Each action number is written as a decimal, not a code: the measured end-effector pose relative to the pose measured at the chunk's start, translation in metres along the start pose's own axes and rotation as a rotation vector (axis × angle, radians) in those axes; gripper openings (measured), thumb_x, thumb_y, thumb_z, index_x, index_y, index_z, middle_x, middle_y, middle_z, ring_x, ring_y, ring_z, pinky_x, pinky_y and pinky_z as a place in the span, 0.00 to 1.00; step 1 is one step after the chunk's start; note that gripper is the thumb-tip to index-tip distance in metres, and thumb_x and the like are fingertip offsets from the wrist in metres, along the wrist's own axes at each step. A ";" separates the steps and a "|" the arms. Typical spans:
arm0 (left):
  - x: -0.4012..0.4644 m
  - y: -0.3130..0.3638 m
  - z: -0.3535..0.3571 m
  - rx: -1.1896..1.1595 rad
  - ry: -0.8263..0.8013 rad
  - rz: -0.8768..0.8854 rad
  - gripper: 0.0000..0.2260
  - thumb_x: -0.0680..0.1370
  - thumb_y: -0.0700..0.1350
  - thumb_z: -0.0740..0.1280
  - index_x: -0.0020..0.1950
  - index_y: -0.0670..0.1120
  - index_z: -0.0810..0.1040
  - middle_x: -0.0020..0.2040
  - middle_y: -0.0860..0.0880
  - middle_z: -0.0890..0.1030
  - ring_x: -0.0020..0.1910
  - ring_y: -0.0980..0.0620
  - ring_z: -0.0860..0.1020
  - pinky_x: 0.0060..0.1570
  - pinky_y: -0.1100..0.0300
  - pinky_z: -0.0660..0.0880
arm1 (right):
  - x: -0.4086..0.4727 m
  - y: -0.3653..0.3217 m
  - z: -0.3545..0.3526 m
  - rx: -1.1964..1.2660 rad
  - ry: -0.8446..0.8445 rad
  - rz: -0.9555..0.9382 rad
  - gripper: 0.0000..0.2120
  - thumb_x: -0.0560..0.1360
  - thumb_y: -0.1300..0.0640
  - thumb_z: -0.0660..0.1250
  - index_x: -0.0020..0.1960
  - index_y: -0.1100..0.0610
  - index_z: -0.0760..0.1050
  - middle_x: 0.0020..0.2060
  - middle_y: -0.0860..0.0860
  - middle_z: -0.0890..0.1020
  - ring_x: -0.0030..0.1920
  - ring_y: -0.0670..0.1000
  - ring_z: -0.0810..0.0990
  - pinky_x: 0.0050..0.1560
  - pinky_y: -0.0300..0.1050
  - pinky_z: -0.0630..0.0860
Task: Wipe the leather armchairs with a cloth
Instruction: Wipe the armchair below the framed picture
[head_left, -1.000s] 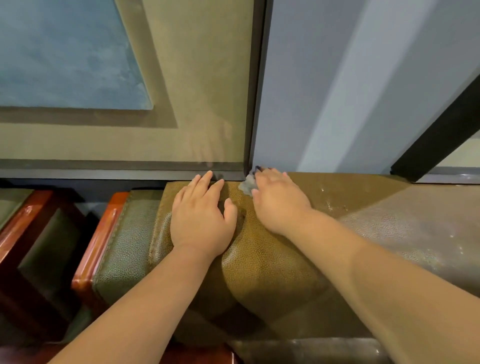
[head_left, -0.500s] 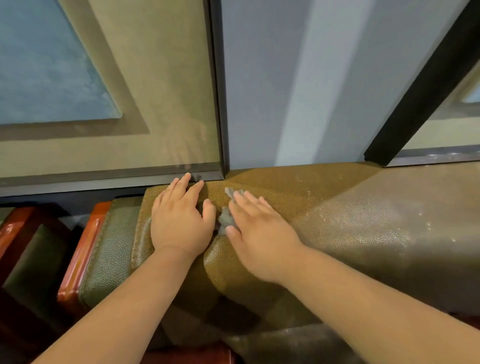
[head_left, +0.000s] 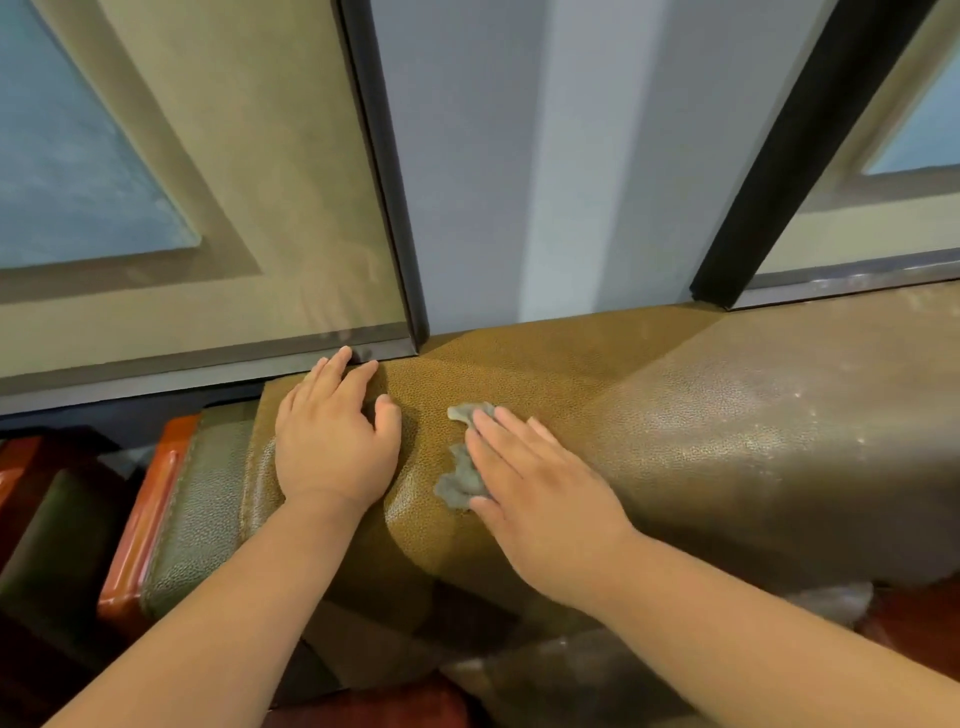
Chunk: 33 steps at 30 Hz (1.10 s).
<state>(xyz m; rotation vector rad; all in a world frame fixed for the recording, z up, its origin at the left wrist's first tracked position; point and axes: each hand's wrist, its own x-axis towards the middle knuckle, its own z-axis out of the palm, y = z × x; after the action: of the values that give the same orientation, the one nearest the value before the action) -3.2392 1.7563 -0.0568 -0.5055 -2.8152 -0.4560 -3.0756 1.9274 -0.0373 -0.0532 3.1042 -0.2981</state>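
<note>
Head view of the top edge of a leather armchair backrest, which stands against a panelled wall. The left hand lies flat on the leather with fingers straight and fingertips near the wall ledge, holding nothing and apparently bracing the cushion. The right hand presses a small grey cloth onto the leather under extended fingers; most of the cloth is hidden beneath the palm, with crumpled edges showing at the fingertips and beside the thumb. The two hands sit near each other but apart. To the left, a second chair with an orange-red wooden frame stands just beside the first (its seat is out of view).

Risks, as judged from this moment: the cloth is pinned only by flat fingers, not gripped, so a fast stroke could leave it bunched or behind the hand. The pale speckled patch to the right looks unwiped and could be missed. The narrow seam where leather meets wall may escape a flat palm.
</note>
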 end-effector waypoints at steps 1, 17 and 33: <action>0.000 0.000 -0.001 -0.002 -0.004 0.006 0.27 0.81 0.58 0.54 0.75 0.51 0.78 0.79 0.49 0.72 0.80 0.47 0.67 0.79 0.44 0.62 | -0.004 0.013 -0.003 -0.010 -0.007 -0.005 0.31 0.84 0.43 0.49 0.82 0.57 0.59 0.82 0.53 0.61 0.83 0.53 0.56 0.82 0.56 0.56; 0.011 0.128 0.010 -0.245 -0.195 0.196 0.20 0.84 0.54 0.62 0.75 0.52 0.77 0.72 0.52 0.78 0.73 0.50 0.73 0.73 0.48 0.70 | -0.009 0.101 -0.019 -0.015 -0.011 0.120 0.30 0.85 0.44 0.54 0.84 0.53 0.54 0.83 0.49 0.56 0.83 0.51 0.51 0.82 0.52 0.48; 0.014 0.139 0.050 0.066 -0.152 0.204 0.31 0.81 0.64 0.49 0.83 0.54 0.67 0.83 0.51 0.66 0.83 0.49 0.60 0.83 0.46 0.55 | 0.063 0.193 -0.066 0.075 -0.015 0.505 0.20 0.87 0.49 0.54 0.74 0.56 0.68 0.72 0.53 0.73 0.73 0.56 0.69 0.74 0.52 0.65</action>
<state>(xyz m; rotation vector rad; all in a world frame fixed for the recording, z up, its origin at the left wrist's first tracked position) -3.2090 1.9014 -0.0627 -0.8358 -2.8682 -0.2934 -3.1462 2.1268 -0.0106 0.7089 2.9476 -0.3869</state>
